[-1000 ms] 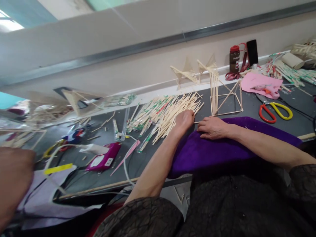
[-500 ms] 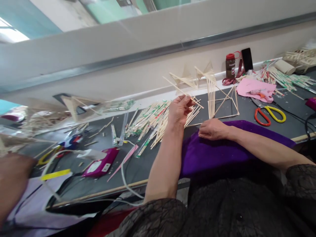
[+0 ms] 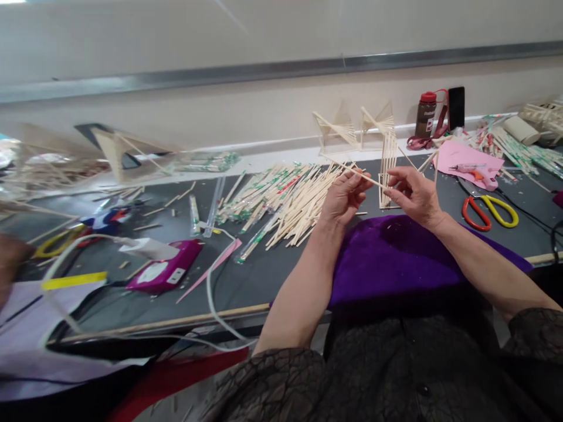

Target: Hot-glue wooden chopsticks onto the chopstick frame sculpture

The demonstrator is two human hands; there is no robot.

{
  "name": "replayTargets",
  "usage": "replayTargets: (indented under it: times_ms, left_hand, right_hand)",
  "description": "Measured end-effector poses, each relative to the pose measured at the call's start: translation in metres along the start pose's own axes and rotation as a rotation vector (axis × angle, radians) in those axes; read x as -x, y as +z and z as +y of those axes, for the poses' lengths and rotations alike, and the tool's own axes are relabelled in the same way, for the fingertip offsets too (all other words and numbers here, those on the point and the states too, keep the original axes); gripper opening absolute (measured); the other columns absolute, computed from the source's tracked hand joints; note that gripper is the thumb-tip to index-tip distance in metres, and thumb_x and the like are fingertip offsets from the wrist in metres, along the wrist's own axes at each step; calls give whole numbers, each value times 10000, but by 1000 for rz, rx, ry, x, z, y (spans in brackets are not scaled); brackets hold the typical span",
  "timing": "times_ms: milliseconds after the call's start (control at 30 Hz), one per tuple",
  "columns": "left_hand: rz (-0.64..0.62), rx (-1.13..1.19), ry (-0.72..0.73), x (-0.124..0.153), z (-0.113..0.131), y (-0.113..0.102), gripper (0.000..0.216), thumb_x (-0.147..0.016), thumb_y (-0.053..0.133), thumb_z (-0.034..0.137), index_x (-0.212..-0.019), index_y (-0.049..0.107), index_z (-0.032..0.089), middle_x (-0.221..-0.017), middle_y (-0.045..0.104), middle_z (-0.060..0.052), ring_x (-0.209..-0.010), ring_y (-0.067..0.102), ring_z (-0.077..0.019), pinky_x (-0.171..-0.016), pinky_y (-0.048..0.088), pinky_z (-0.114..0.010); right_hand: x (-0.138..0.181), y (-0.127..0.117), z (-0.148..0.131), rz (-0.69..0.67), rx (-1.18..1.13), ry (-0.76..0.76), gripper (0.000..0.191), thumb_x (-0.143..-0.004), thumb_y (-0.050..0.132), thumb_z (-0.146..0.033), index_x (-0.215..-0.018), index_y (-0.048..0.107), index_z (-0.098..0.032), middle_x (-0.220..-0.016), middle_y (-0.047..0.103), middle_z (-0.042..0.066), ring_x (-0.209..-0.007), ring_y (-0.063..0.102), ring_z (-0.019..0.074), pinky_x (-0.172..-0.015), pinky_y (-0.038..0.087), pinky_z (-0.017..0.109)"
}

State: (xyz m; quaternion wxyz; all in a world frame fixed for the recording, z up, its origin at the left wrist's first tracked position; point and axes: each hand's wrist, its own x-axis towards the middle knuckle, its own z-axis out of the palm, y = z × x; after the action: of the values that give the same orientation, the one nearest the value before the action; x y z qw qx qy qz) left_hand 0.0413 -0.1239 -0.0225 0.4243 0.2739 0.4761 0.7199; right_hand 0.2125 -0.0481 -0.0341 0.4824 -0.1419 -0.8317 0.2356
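Observation:
My left hand point(image 3: 347, 198) grips a thin wooden chopstick point(image 3: 368, 179) between thumb and fingers, above the table. At the stick's right end, my right hand point(image 3: 414, 196) pinches it with thumb and fingertips. Just behind my right hand stands a frame of glued sticks point(image 3: 387, 158), partly hidden by that hand. Left of my hands lies a spread pile of loose chopsticks point(image 3: 303, 205), and beside it are chopsticks in clear, green-printed wrappers point(image 3: 257, 196). A purple cloth point(image 3: 396, 264) covers the table edge below both hands.
Red-and-yellow-handled scissors point(image 3: 501, 211), a glue gun point(image 3: 472, 171) on pink paper point(image 3: 460, 153), a bottle point(image 3: 426, 116) and a phone point(image 3: 456, 108) are at right. Finished stick models point(image 3: 336, 132) stand along the wall. A magenta power box point(image 3: 167, 266) with a white cable lies left, near another person's hand point(image 3: 11, 264).
My right hand has risen from the purple cloth to the chopstick's end. My left hand still holds the stick, now lower in view. The view has tilted down.

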Motion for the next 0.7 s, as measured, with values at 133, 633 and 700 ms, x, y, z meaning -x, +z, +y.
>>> replayTargets:
  times_ms: [133,633,700]
  left_hand:
    - [-17,-3,-25,5,-2,8,57,-793,714,186,-822,666,196,-941,768,-21,-892,733,-141,-512,483,-146]
    - [94,7,80,-4,-1,-4,199,-790,775,349,-908,693,212,-897,779,-7,-837,743,-134,-483,482,-152]
    - [25,-31,57,2,-4,4,183,-777,784,320,-870,679,202,-879,774,-8,-780,741,-129,-464,463,-153]
  right_hand:
    - [-3,-3,1,-17,78,-119,210,-937,550,-336,-913,705,-196,-830,703,53,-725,626,150,-703,497,290]
    - [-9,-11,5,43,-17,178,276,-823,659,-416,-663,628,-193,-559,566,-13,-580,559,133,-542,394,256]
    - [-7,-7,4,-32,-32,192,288,-834,641,-412,-650,602,-193,-540,550,-18,-556,539,122,-528,374,247]
